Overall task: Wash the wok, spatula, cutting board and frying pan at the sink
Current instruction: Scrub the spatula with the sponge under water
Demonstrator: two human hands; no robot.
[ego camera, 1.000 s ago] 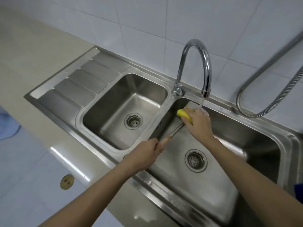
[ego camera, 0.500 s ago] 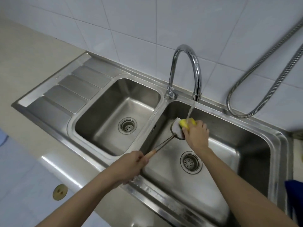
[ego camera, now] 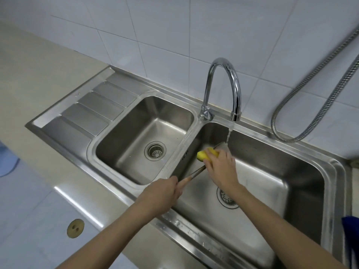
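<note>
A stainless-steel double-bowl sink (ego camera: pixel 124 105) with a ribbed draining board on its left is set into a beige countertop (ego camera: pixel 38 74) below a white tiled wall (ego camera: pixel 174 35); 2 round strainer drains are seen, 1 in each bowl. A curved chrome gooseneck tap (ego camera: pixel 231 78) stands on the rim between the bowls, and a thin stream of water (ego camera: pixel 228 133) is run from its spout into the right bowl.

A metal spatula with a wooden handle (ego camera: pixel 194 174) is held over the right bowl, close to the dividing wall; its handle end is gripped by the left hand (ego camera: pixel 162 193), whose fingers are curled round it, while its shaft slants up and away toward the tap. The blade is mostly hidden; only a pale edge is seen beneath the stream.

A yellow oblong sponge (ego camera: pixel 206 154) is gripped by the right hand (ego camera: pixel 220 166), the fingers being curled over its top, and is pressed against the spatula's blade end just below the falling water.

A flexible ribbed metal hose (ego camera: pixel 310 117) is looped against the wall at the right; a dark blue object (ego camera: pixel 350 228), cut off by the frame edge, is seen at the lower right. A small round brass-coloured fitting (ego camera: pixel 75 228) is set in the pale floor at the lower left; droplets are scattered on the sink's front rim.
</note>
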